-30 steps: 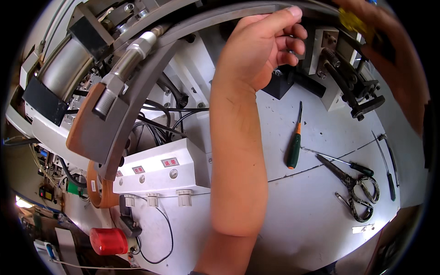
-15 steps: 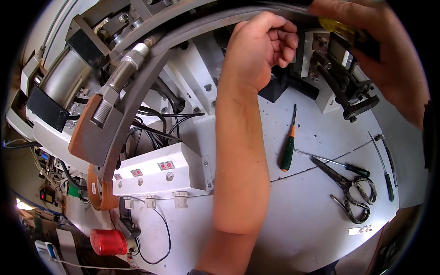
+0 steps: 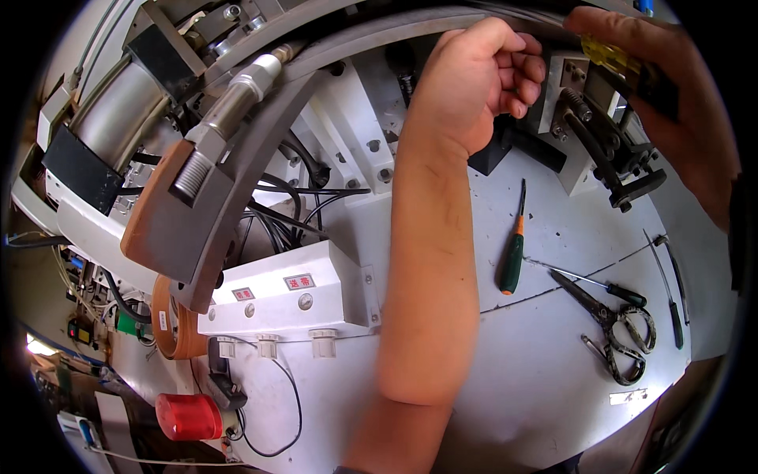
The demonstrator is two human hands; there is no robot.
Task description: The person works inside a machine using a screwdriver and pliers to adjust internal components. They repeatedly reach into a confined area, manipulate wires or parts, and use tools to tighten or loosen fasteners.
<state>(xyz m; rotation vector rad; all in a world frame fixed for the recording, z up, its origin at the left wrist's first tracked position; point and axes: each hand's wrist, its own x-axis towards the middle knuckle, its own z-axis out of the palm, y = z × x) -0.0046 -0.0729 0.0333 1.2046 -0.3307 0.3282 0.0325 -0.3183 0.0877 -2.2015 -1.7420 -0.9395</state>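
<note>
White machine table (image 3: 553,395), left hand (image 3: 474,79) clenched on curved rail (image 3: 379,39), right hand (image 3: 679,110) gripping yellow-handled tool (image 3: 604,54)

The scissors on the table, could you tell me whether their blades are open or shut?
Shut. The scissors lie flat on the white table, blades together in one dark point, only the handle loops apart.

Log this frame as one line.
left hand: fist on curved grey rail | right hand: holds yellow-handled tool | green screwdriver, scissors: on table

Matt grey metal band (image 3: 371,43); glossy red plastic lamp (image 3: 188,416).
</note>
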